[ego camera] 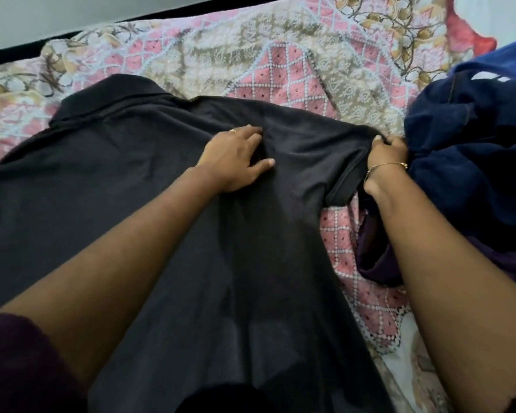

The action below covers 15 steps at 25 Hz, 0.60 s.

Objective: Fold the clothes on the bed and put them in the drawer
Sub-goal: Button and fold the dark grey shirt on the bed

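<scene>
- On the bedspread [280,81], my left hand [231,160] presses flat on the shirt [131,174], fingers spread.
- My right hand [388,156] pinches its sleeve [325,150] beside navy clothes [474,150].

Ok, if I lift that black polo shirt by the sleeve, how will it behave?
The black polo shirt will probably go limp and drape; it already creases under your left hand. It looks light. Pulled by the sleeve your right hand grips, it would likely slide and bunch.

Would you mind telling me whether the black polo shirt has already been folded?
No, the black polo shirt lies spread flat on the bedspread, with the right hand gripping its outstretched sleeve.
</scene>
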Available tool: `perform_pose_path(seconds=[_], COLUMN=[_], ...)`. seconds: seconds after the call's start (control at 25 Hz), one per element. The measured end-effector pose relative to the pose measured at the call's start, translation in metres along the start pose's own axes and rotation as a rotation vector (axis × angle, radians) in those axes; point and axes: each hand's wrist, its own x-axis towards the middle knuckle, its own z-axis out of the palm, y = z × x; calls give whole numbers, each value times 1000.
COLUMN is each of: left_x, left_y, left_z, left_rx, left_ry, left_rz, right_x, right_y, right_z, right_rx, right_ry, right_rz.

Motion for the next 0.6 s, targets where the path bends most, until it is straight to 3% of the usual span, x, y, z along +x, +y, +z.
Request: perform_pose_path(seconds=[0.08, 0.16, 0.2, 0.24, 0.32, 0.4, 0.48, 0.52, 0.6], left_x=[3, -9, -24, -29, -48, -81, -106, -116, -120], left_y=[5, 5, 0, -4, -17, -18, -17, -9, 2], left_z=[2, -4, -8, -8, 8, -2, -6, -16, -17], left_rx=[-192, -828, -1177, -1439, -1727, -2023, -2045, -1925, -1618], left_ry=[-122, -45, 126, 213, 357, 406, 337, 280, 274], left_rz=[-111, -184, -259, -352, -562, -862, -928, -887, -972], right_x=[-25, -82, -119, -158, -230, -277, -293, -296, -296], right_y=[-33, -64, -75, -80, -72, -43, -5, 15, 47], right_z=[-5, 2, 9, 18, 34, 39, 33, 27, 12], right_rx=[-4, -96, -82, -51, -39, -102, -174, -235, -368], right_ry=[62, 108, 83, 23, -192, -366, -425, -458, -508], right_rz=[-110, -356, -482, -603, -815, -965, -1094, -1140, -1176])
